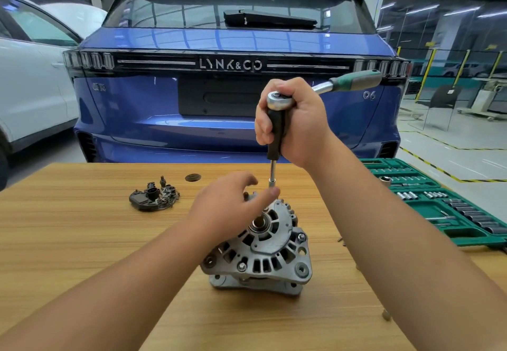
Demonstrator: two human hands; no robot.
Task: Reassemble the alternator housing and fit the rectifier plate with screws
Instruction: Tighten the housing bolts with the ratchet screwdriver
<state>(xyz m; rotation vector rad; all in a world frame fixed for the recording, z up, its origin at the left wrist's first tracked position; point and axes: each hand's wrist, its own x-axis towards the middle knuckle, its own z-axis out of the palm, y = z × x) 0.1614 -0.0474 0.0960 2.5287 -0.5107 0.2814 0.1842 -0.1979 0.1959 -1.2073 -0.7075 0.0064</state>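
Head view: alternator housing (263, 243) is sitting at table (82, 241) centre; my left hand (227, 208), fingers loose, is touching its top, my right hand (293, 120) gripping the ratchet driver (275, 134) at twelve o'clock. Rectifier plate (153, 198) is lying at ten o'clock.

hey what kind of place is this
Likely a car workshop: a blue car parked past the table, a socket set, and an alternator being worked on.

Two hands (290, 120), one ratchet (279, 98), one alternator (263, 246), one rectifier plate (153, 199), one socket case (444, 199) and two cars (233, 48) are counted.
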